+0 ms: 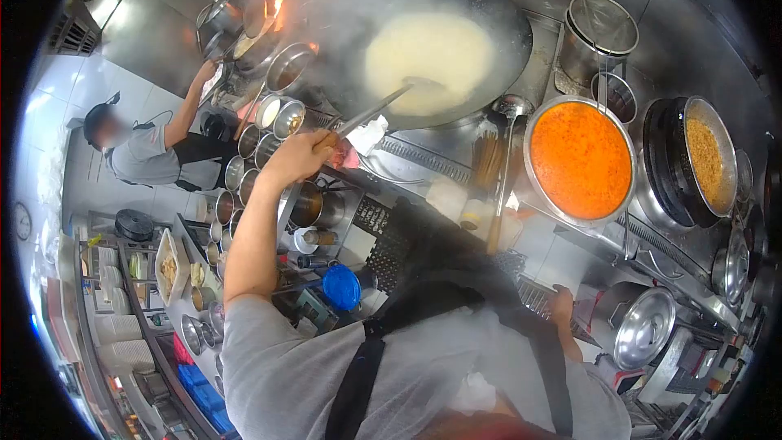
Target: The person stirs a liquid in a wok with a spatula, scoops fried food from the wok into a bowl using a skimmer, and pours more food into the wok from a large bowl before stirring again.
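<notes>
A broad dark wok point(515, 49) holds pale, milky, steaming liquid point(440, 49). Over its near side my left hand point(301, 156) is closed around the wooden handle end of a long-handled ladle point(379, 107), whose head dips into the liquid. Just below the wok rim lie a white cloth point(368, 135) and a reddish one, close to that hand. Low at my right side, my right hand point(561, 306) hangs beside a slotted metal rack point(533, 297), fingers loosely apart and nothing visible in them.
Right of the wok stand a pan of orange-red sauce point(580, 161), a strainer on a pot point(603, 23) and stacked pans with brown crumbs point(710, 155). A second ladle point(511, 107) rests between. Several metal containers point(238, 171) stand left. Another person point(151, 151) works near a flame point(278, 6).
</notes>
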{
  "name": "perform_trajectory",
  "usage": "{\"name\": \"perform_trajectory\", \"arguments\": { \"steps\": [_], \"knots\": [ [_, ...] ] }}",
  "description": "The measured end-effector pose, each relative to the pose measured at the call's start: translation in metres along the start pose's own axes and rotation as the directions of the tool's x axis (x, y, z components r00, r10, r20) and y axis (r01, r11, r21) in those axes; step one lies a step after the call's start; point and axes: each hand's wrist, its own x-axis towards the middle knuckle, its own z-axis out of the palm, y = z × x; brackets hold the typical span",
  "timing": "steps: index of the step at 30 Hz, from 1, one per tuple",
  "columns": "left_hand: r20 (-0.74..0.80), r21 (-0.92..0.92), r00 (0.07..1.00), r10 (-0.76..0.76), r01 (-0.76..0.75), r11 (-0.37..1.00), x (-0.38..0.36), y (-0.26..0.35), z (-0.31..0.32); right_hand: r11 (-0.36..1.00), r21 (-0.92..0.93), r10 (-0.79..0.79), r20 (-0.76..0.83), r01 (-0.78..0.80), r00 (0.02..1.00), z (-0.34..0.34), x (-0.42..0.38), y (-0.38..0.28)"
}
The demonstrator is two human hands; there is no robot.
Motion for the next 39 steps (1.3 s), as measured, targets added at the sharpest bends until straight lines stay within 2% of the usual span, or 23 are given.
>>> {"name": "perform_trajectory", "arguments": {
  "steps": [1,2,5,6,9,10,11,13,14,19,21,22,25,27,28,29,31,32,33,34,35,37,39],
  "knots": [
    [-0.070,0.039,0.996,0.057,-0.054,0.998,0.008,-0.010,0.009,0.999,0.040,0.029,0.052,-0.031,0.998,-0.010,-0.004,-0.014],
    [-0.066,0.036,0.996,0.060,-0.058,0.998,0.018,-0.017,0.017,0.995,0.079,0.060,0.104,-0.068,0.993,-0.015,-0.005,-0.021],
    [-0.111,0.078,0.989,0.100,-0.092,0.993,0.055,-0.026,0.040,0.977,0.127,0.159,0.114,-0.173,0.981,-0.017,-0.004,-0.031],
    [-0.150,0.121,0.981,0.121,-0.103,0.987,0.067,-0.026,0.046,0.986,0.160,0.040,0.048,-0.047,0.998,-0.024,-0.016,-0.036],
    [-0.179,0.162,0.972,0.153,-0.125,0.979,0.109,-0.028,0.058,0.984,0.180,-0.011,0.038,0.004,0.999,0.062,0.035,0.089],
    [-0.186,0.126,0.975,0.121,-0.098,0.987,0.131,-0.038,0.067,0.998,0.037,-0.049,-0.052,0.051,0.997,0.011,-0.003,0.023],
    [-0.194,0.090,0.977,0.087,-0.071,0.993,0.146,-0.041,0.072,0.999,0.036,-0.035,-0.055,0.037,0.998,0.022,-0.003,0.038],
    [-0.192,0.060,0.976,0.107,-0.097,0.994,0.165,-0.030,0.077,0.942,0.308,0.131,0.032,-0.135,0.991,0.039,-0.004,0.064],
    [-0.216,0.061,0.969,0.122,-0.111,0.992,0.178,-0.027,0.081,0.946,0.237,0.184,0.169,-0.221,0.968,0.040,0.000,0.072],
    [-0.250,0.033,0.955,0.159,-0.156,0.987,0.201,0.004,0.091,0.882,0.388,0.246,0.105,-0.268,0.964,0.052,-0.021,0.091],
    [-0.199,0.037,0.976,0.092,-0.086,0.996,0.198,0.019,0.089,0.898,0.422,0.135,0.002,-0.123,0.991,0.053,-0.029,0.086],
    [-0.206,0.039,0.974,0.088,-0.082,0.996,0.192,0.026,0.086,0.899,0.422,0.126,0.001,-0.115,0.992,0.054,-0.027,0.085],
    [-0.156,-0.056,0.984,0.090,-0.100,0.993,0.163,0.048,0.073,0.930,0.343,0.125,0.032,-0.129,0.992,0.060,-0.014,0.083],
    [0.022,-0.208,0.999,-0.023,0.027,0.978,0.139,0.061,0.062,0.961,0.234,0.120,0.142,-0.151,0.983,0.065,0.002,0.083],
    [0.022,-0.234,1.000,-0.021,0.026,0.972,0.129,0.062,0.062,0.955,-0.050,-0.291,0.051,0.294,0.955,0.075,0.010,0.105],
    [0.016,-0.236,1.000,-0.027,0.030,0.971,0.115,0.066,0.059,0.952,-0.053,-0.299,0.051,0.302,0.953,0.060,0.004,0.078],
    [0.093,-0.291,0.995,-0.032,0.058,0.955,0.089,0.071,0.053,0.910,-0.052,-0.411,-0.234,0.411,0.881,0.017,-0.018,-0.006],
    [-0.015,-0.175,0.996,0.094,-0.095,0.980,0.090,0.053,0.069,0.923,0.068,-0.366,-0.159,0.380,0.917,-0.013,-0.034,-0.050],
    [-0.020,-0.183,0.996,0.087,-0.089,0.979,0.077,0.058,0.068,0.924,0.183,-0.326,-0.078,0.335,0.942,-0.039,-0.049,-0.090],
    [0.091,-0.395,0.996,0.003,0.034,0.918,0.056,0.072,0.066,0.887,0.246,-0.374,-0.116,0.391,0.920,-0.052,-0.059,-0.120],
    [0.214,-0.573,0.976,-0.052,0.168,0.802,0.037,0.083,0.069,0.840,0.305,-0.421,-0.156,0.449,0.894,-0.062,-0.065,-0.145],
    [0.257,-0.705,0.966,-0.004,0.190,0.683,0.015,0.101,0.086,0.684,0.419,-0.570,-0.205,0.597,0.796,-0.077,-0.069,-0.187],
    [0.217,-0.826,0.975,0.041,0.161,0.540,0.005,0.118,0.125,0.582,0.402,-0.679,-0.239,0.707,0.695,-0.100,-0.068,-0.234]
  ]
}}
